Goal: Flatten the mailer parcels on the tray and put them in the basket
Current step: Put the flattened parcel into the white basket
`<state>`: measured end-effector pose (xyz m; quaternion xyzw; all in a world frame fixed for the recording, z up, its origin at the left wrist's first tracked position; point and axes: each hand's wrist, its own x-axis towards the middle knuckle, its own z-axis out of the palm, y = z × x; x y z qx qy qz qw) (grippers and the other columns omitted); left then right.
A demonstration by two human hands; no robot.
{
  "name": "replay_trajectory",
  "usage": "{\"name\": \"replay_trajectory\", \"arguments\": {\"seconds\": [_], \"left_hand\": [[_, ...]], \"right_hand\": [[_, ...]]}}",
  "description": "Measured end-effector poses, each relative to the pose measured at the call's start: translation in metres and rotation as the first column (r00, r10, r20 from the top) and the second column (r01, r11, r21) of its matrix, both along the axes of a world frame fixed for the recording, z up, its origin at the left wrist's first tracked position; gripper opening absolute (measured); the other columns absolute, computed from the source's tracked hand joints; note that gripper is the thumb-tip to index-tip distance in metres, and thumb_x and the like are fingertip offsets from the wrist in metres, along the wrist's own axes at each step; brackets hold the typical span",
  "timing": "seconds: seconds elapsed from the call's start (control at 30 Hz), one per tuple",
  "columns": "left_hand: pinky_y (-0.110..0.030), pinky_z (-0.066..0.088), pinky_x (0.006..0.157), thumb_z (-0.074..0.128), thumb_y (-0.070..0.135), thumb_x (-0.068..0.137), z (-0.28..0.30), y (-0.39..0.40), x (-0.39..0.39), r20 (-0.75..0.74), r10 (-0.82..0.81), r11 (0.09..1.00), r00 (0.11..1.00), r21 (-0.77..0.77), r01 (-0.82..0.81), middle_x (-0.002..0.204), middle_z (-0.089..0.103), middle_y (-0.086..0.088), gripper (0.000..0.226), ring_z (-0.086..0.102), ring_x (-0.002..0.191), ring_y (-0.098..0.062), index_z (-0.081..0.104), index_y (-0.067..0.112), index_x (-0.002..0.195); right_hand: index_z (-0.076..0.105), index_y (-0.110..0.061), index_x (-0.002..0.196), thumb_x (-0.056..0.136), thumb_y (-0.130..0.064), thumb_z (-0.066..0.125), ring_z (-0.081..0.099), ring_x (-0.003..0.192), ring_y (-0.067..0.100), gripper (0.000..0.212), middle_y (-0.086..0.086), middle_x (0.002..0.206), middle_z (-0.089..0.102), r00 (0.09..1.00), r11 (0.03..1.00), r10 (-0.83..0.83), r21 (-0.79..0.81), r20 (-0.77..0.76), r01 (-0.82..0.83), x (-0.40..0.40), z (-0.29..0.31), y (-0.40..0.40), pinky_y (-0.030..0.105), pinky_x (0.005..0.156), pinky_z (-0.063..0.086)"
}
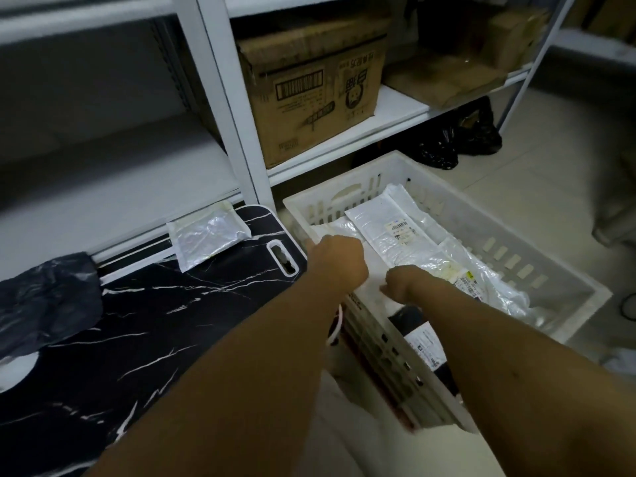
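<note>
My left hand and right hand reach into the white basket, frame centre, apparently settling a white mailer; grip hidden, I cannot tell. One silver mailer waits on the black marble tray, upper left.

Silver mailers are stacked flat in the white basket, right. One silver mailer is left at the black marbled tray's far edge.
</note>
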<state>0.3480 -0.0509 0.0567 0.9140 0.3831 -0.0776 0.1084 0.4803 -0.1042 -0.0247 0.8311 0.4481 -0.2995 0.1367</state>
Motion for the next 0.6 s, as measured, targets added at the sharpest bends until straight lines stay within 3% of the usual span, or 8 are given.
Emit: {"name": "replay_trajectory", "arguments": {"seconds": [0.07, 0.13, 0.33, 0.53, 0.6], "left_hand": [[-0.038, 0.038, 0.094, 0.046, 0.026, 0.095, 0.014, 0.019, -0.021, 0.076, 0.07, 0.997, 0.995, -0.04, -0.067, 0.097, 0.057, -0.003, 0.02, 0.052, 0.093, -0.019, 0.059, 0.015, 0.105], [-0.042, 0.041, 0.097, 0.048, 0.025, 0.094, 0.024, 0.039, -0.048, 0.121, 0.13, 0.989, 0.984, -0.083, -0.12, 0.102, 0.058, -0.004, 0.018, 0.054, 0.097, -0.022, 0.059, 0.016, 0.106], [-0.044, 0.042, 0.101, 0.048, 0.025, 0.093, 0.019, 0.082, -0.146, -0.007, 0.32, 0.943, 0.948, -0.091, -0.319, 0.121, 0.058, -0.009, 0.031, 0.052, 0.112, -0.028, 0.058, 0.013, 0.119], [-0.05, 0.043, 0.099, 0.05, 0.025, 0.09, -0.013, 0.1, -0.231, -0.088, 0.488, 0.858, 0.868, -0.134, -0.496, 0.122, 0.056, -0.013, 0.032, 0.053, 0.112, -0.032, 0.058, 0.01, 0.116], [-0.048, 0.042, 0.098, 0.05, 0.028, 0.091, -0.025, 0.101, -0.244, -0.1, 0.513, 0.842, 0.853, -0.135, -0.522, 0.125, 0.053, -0.011, 0.035, 0.052, 0.115, -0.03, 0.056, 0.012, 0.121]], "right_hand": [[0.05, -0.006, 0.135, 0.101, -0.037, 0.042, 0.048, 0.125, 0.029, 0.047, 0.014, 0.137, 0.051, 0.999, 0.996, 0.024, 0.086, 0.032, -0.027, -0.011, 0.019, 0.018, 0.038, 0.106, 0.037], [0.053, -0.006, 0.132, 0.101, -0.038, 0.042, 0.05, 0.122, 0.029, 0.046, 0.014, 0.135, 0.053, 0.997, 0.986, 0.061, 0.15, 0.049, -0.068, -0.027, 0.039, 0.038, 0.038, 0.104, 0.037], [0.061, -0.007, 0.119, 0.1, -0.035, 0.043, 0.056, 0.112, 0.028, 0.039, 0.011, 0.121, 0.06, 0.958, 0.939, 0.278, 0.189, 0.069, -0.286, -0.094, 0.085, 0.101, 0.032, 0.087, 0.041], [0.063, -0.012, 0.117, 0.097, -0.029, 0.043, 0.057, 0.11, 0.03, 0.033, 0.011, 0.124, 0.06, 0.785, 0.782, 0.574, 0.128, 0.231, -0.61, -0.182, 0.082, 0.167, 0.031, 0.086, 0.044], [0.06, -0.014, 0.122, 0.095, -0.024, 0.042, 0.052, 0.116, 0.034, 0.034, 0.011, 0.134, 0.05, 0.725, 0.73, 0.638, 0.098, 0.259, -0.677, -0.201, 0.066, 0.174, 0.038, 0.095, 0.045]]}}
